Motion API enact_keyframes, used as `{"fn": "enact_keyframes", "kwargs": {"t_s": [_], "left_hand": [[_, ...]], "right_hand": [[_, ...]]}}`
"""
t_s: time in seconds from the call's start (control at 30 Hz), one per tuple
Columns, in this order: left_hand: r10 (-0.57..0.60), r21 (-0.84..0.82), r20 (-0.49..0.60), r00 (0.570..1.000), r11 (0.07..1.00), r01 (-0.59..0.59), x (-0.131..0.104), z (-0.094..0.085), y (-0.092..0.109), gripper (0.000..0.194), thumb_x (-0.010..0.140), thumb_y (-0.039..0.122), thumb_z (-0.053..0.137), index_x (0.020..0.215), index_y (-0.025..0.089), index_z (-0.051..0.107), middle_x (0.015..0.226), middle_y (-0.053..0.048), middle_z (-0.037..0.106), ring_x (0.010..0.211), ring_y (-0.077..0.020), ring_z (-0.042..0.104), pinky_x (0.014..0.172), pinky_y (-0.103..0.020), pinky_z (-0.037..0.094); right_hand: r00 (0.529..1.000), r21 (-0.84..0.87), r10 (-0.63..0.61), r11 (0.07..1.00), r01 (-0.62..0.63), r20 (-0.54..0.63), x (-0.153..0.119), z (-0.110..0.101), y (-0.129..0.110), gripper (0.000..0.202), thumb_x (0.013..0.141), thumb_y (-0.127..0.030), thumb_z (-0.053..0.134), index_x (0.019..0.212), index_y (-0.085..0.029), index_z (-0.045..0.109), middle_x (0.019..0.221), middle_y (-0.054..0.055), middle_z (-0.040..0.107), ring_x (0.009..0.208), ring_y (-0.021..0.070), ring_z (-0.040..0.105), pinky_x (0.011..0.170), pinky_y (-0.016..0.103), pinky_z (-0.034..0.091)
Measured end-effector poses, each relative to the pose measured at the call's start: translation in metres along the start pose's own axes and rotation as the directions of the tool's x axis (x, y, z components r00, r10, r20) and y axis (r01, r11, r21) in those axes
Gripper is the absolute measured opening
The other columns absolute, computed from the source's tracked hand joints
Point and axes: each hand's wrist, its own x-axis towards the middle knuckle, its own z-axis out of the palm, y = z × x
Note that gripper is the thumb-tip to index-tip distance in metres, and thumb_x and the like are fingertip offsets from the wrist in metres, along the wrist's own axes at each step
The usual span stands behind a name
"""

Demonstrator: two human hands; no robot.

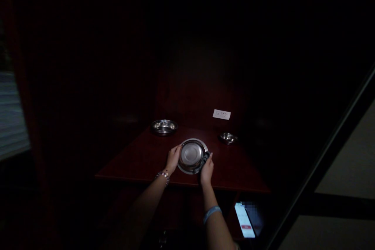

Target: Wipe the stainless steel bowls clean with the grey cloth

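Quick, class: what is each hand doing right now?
Left hand: grips the steel plate by its rim.
Right hand: presses a dark cloth to the plate.

Three steel dishes sit on one dark red surface [140,160]: a plate [191,155] at the near edge, a bowl [164,126] at the far left, and a smaller bowl [228,138] at the far right. Two hands are on the plate, the left hand [172,159] and the right hand [206,171], the latter with one dark cloth [204,160]. One white card [221,114] stands at the back. One lit phone screen [244,219] glows below. Each wrist wears one band.
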Motion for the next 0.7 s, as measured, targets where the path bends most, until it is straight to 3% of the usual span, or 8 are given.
{"fn": "enact_keyframes", "kwargs": {"t_s": [0.13, 0.37, 0.7], "left_hand": [[0.022, -0.007, 0.02, 1.0, 1.0, -0.022, 0.003, -0.001, -0.003, 0.036, 0.08, 0.046, 0.057, 0.086, 0.015, 0.075, 0.093, -0.009, 0.076, 0.091, -0.025, 0.066, 0.089, -0.037, 0.05], [-0.017, -0.021, 0.035, 0.999, 1.0, 0.018, 0.005, -0.004, -0.003, 0.036, 0.077, 0.05, 0.059, 0.075, 0.016, 0.069, 0.08, -0.006, 0.073, 0.08, -0.0226, 0.063, 0.082, -0.035, 0.049], [-0.03, 0.016, 0.06, 0.998, 0.999, 0.029, 0.0, -0.003, -0.006, 0.037, 0.083, 0.051, 0.056, 0.074, 0.017, 0.066, 0.076, -0.004, 0.07, 0.073, -0.0192, 0.06, 0.076, -0.031, 0.048]], "right_hand": [[1.0, -0.025, 0.007, 1.0, -0.007, 0.008, -0.003, 0.001, -0.003, 0.065, 0.093, -0.071, 0.034, 0.082, -0.017, 0.071, 0.084, 0.012, 0.077, 0.077, 0.021, 0.068, 0.072, 0.028, 0.048], [0.999, -0.115, 0.005, 0.993, -0.001, 0.034, -0.009, 0.002, -0.008, 0.064, 0.097, -0.065, 0.03, 0.07, -0.019, 0.065, 0.068, 0.01, 0.071, 0.06, 0.0198, 0.061, 0.062, 0.029, 0.042], [0.999, -0.127, 0.02, 0.992, -0.024, -0.032, -0.014, -0.002, -0.008, 0.063, 0.095, -0.068, 0.033, 0.076, -0.02, 0.069, 0.076, 0.011, 0.075, 0.069, 0.0226, 0.066, 0.065, 0.03, 0.043]]}}
